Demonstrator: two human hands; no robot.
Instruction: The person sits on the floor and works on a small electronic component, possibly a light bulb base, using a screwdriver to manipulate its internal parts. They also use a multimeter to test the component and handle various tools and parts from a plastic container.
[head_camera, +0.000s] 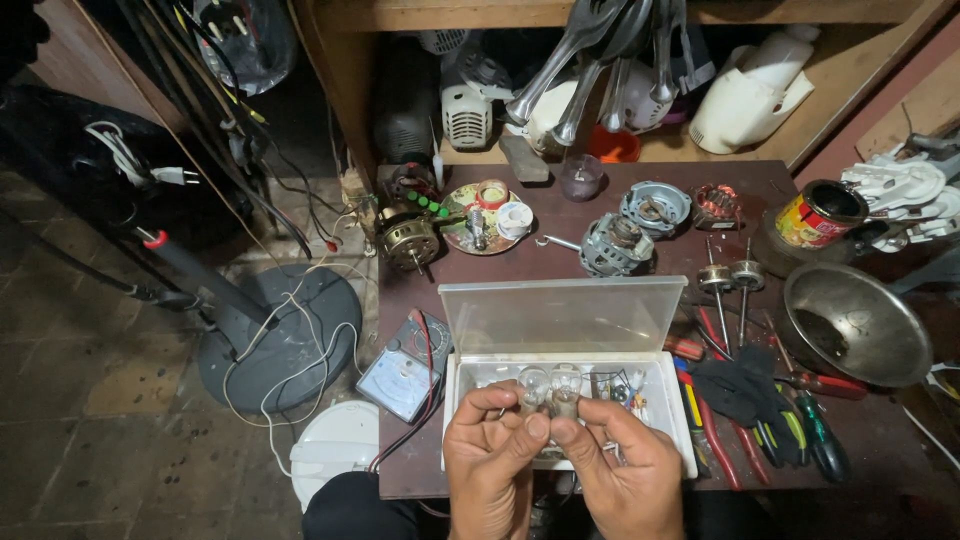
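My left hand pinches a small clear glass bulb by its base. Beside it, my right hand holds a second clear bulb the same way. The two bulbs sit side by side, nearly touching, above an open white plastic box with a clear lid standing up behind them. Several small parts lie inside the box, partly hidden by my hands.
On the brown table lie a motor, a motor housing, two rotor shafts, a metal bowl, a tin can, pliers and screwdrivers, black gloves and an analog multimeter. A fan base stands on the floor at left.
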